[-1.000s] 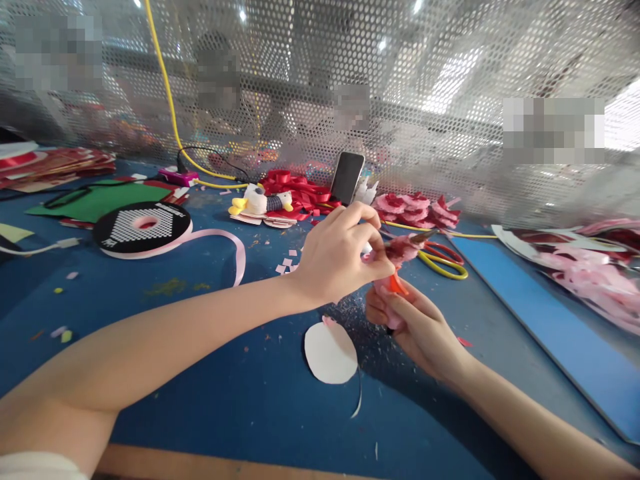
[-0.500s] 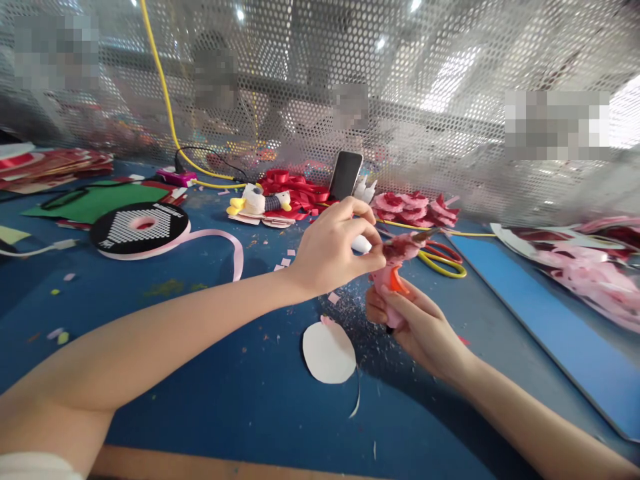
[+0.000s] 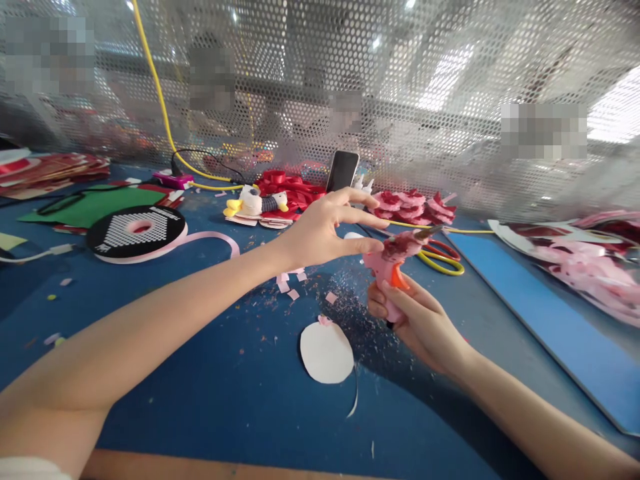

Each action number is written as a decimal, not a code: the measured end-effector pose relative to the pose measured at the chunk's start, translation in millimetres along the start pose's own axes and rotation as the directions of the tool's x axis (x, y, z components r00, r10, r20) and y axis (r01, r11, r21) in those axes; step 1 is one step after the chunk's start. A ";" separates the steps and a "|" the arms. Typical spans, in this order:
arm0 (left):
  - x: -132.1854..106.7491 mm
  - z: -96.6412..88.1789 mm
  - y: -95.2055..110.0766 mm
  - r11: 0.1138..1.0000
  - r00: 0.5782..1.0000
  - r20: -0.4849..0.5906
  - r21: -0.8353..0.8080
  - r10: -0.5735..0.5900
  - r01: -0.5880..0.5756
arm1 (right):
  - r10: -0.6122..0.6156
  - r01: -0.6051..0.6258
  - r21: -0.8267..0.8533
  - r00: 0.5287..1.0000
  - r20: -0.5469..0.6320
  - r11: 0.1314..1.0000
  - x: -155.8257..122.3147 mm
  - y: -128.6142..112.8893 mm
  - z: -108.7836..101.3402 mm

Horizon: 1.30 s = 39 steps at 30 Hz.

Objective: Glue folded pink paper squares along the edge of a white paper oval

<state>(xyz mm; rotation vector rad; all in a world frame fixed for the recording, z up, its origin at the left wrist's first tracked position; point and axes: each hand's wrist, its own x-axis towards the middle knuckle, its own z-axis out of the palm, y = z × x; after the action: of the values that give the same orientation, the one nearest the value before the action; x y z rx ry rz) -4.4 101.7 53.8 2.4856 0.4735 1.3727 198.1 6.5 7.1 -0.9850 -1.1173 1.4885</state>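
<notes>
My right hand [image 3: 420, 320] is wrapped around the handle of a pink hot glue gun [image 3: 389, 270] with an orange trigger. Its nozzle points to the upper right, and its barrel is smeared with reddish-brown residue. My left hand [image 3: 333, 227] hovers at the gun's rear end, fingers spread apart, the thumb tip close to the body. Whether the thumb touches it I cannot tell. Below, on the blue table [image 3: 210, 393], lies a round white disc [image 3: 327, 353] with a small pink piece at its top edge.
A ribbon spool [image 3: 137, 230] sits left, its pink end trailing. Behind are a small duck plush [image 3: 256, 202], red ribbon [image 3: 287, 183], a phone [image 3: 343, 170] and pink-red ribbon flowers [image 3: 413, 205]. Yellow-handled scissors [image 3: 443, 263] and a blue board [image 3: 545, 327] lie right. A perforated metal screen [image 3: 300, 80] stands behind.
My left hand's fingers have spread from a pinch at the gun's rear, and the hand has drawn slightly left. My right hand keeps its hold on the glue gun.
</notes>
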 end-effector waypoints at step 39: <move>-5.2 20.5 22.3 0.965 0.963 -0.096 -0.093 -0.254 0.245 | 0.022 -0.023 0.090 1.000 0.010 0.996 -5.8 -6.8 0.3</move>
<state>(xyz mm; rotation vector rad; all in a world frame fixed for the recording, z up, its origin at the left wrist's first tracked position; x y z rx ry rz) 13.9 77.9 47.7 2.2079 0.7134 1.3968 200.5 1.4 14.1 -0.9327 -1.0394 1.5494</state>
